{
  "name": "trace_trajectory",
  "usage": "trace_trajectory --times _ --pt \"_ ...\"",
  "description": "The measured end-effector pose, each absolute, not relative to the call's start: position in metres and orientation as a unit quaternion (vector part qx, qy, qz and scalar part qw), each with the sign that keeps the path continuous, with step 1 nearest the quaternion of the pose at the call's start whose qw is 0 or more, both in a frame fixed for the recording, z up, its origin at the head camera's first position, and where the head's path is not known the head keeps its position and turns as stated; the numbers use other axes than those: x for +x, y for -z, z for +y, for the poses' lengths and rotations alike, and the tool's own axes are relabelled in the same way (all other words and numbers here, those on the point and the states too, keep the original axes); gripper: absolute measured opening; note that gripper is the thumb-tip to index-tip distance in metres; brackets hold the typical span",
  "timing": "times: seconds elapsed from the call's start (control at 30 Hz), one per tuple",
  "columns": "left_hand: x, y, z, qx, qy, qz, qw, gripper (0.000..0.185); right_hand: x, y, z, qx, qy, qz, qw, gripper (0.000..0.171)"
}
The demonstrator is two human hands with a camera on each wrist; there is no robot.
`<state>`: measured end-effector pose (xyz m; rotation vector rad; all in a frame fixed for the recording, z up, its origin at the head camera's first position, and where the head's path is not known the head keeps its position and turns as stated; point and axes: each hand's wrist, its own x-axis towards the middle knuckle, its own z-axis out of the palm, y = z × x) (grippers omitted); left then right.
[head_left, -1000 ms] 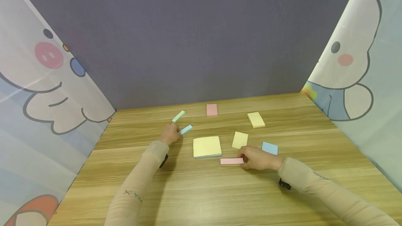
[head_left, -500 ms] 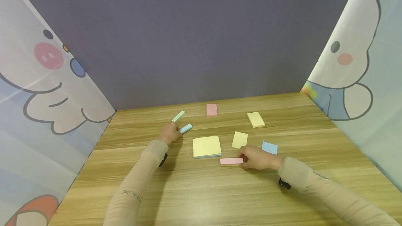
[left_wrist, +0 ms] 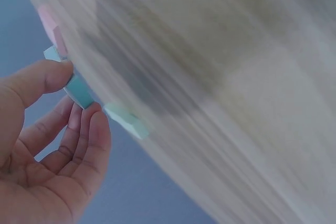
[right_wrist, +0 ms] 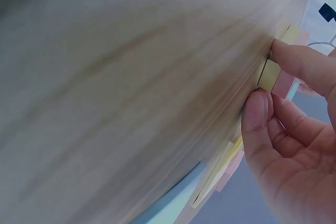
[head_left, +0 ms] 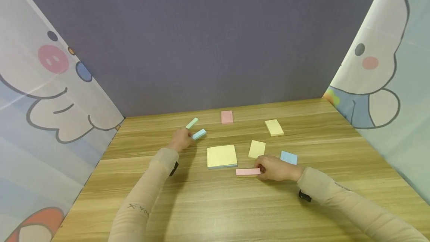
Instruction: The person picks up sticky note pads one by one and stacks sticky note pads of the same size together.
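My left hand [head_left: 181,139] pinches a narrow light-blue sticky-note pad [head_left: 199,134] by its near end. In the left wrist view the blue pad [left_wrist: 77,92] sits between thumb and fingertips, raised over the table. Just beyond that hand lies a narrow pale-green sticky-note pad [head_left: 192,123]. My right hand [head_left: 274,168] holds the right end of a narrow pink sticky-note pad [head_left: 248,171] low at the table. Under the pink pad is a yellow pad [right_wrist: 269,75], with thumb and fingers on either side of the stack in the right wrist view.
Between the hands lies a large square yellow pad [head_left: 221,156] over a blue layer. A small yellow pad [head_left: 256,149] and a blue pad [head_left: 289,157] lie near the right hand. Farther back are a pink pad [head_left: 226,117], another yellow pad [head_left: 274,127] and a grey panel [head_left: 215,47].
My left hand has moved slightly away from me, carrying the blue sticky-note pad up closer to the green one. The right hand and its stack stay in place.
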<state>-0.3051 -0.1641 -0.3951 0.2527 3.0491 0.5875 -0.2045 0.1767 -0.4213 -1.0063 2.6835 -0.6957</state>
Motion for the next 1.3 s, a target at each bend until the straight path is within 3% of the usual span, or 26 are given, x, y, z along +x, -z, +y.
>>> trace_trajectory --times 0.17,0.93,1.3 --pt "-0.306 0.39 -0.164 0.099 -0.176 0.979 -0.003 0.023 -0.205 0.421 0.177 -0.339 0.232 0.907 0.096 0.018" --pt "-0.287 0.357 -0.137 0.12 -0.198 0.972 0.038 0.021 -0.205 0.422 0.178 -0.337 0.235 0.907 0.093 0.02" --pt "-0.279 0.348 -0.123 0.146 -0.181 0.972 0.02 0.023 -0.204 0.421 0.177 -0.338 0.229 0.908 0.09 0.02"
